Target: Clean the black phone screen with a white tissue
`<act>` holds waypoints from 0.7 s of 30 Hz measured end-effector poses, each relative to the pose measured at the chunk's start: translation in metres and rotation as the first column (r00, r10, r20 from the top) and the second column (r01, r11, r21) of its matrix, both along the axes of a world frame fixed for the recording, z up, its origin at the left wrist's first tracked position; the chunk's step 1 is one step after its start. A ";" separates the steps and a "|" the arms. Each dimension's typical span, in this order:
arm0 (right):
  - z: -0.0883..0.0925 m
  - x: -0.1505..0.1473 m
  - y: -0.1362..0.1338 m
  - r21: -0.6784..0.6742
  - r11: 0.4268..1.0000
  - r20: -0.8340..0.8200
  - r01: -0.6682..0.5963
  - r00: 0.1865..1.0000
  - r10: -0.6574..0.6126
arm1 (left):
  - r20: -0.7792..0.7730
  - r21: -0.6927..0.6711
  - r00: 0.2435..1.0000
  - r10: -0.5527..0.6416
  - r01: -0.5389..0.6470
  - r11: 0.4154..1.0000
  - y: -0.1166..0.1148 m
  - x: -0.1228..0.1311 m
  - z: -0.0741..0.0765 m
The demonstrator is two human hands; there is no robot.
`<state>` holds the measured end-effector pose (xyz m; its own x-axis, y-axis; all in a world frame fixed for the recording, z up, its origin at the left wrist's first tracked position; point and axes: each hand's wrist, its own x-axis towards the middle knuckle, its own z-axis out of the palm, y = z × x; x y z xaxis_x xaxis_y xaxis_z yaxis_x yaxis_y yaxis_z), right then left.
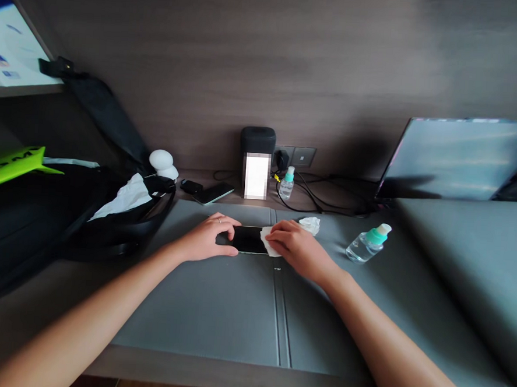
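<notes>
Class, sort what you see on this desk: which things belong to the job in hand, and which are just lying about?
In the job:
- phone, held by the left hand
- tissue, in the right hand
- perhaps the nearer bottle

Lying about:
- backpack
- screen
- cables
- farther bottle

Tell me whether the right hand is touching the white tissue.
Touching. The head view shows the right hand with its fingers directly on the white tissue, no gap between.

The mat (pixel 199 306) lies open in front; seemingly tangled cables (pixel 321 211) obstruct behind.
</notes>
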<state>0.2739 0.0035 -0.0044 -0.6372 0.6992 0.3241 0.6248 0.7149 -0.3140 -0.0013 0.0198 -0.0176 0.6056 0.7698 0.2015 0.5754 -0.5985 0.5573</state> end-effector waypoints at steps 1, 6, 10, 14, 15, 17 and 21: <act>0.000 -0.002 -0.001 0.002 1.000 0.001 -0.012 1.000 0.012 | 0.002 -0.001 1.000 0.001 -0.001 1.000 0.000 0.000 0.000; -0.001 -0.005 0.001 0.004 1.000 -0.006 -0.029 1.000 0.029 | 0.000 -0.001 1.000 0.003 -0.003 1.000 0.000 0.001 0.001; 0.000 -0.001 0.001 0.003 1.000 0.008 0.026 1.000 -0.026 | 0.006 0.004 1.000 -0.004 0.004 1.000 0.000 0.001 0.001; -0.001 -0.010 -0.001 0.005 1.000 0.013 -0.019 1.000 0.019 | 0.012 0.008 1.000 0.006 -0.006 1.000 0.002 0.001 -0.001; -0.001 -0.011 -0.001 0.004 1.000 0.010 -0.025 1.000 0.025 | 0.013 0.009 1.000 0.007 -0.008 1.000 0.002 0.001 -0.001; -0.002 -0.010 0.001 0.000 1.000 0.011 -0.012 1.000 0.012 | 0.016 0.013 1.000 0.006 -0.006 1.000 0.003 0.000 -0.002; 0.000 -0.001 0.002 0.002 0.998 0.021 0.057 0.998 -0.057 | 0.023 0.019 1.000 0.000 -0.001 1.000 0.002 0.001 -0.002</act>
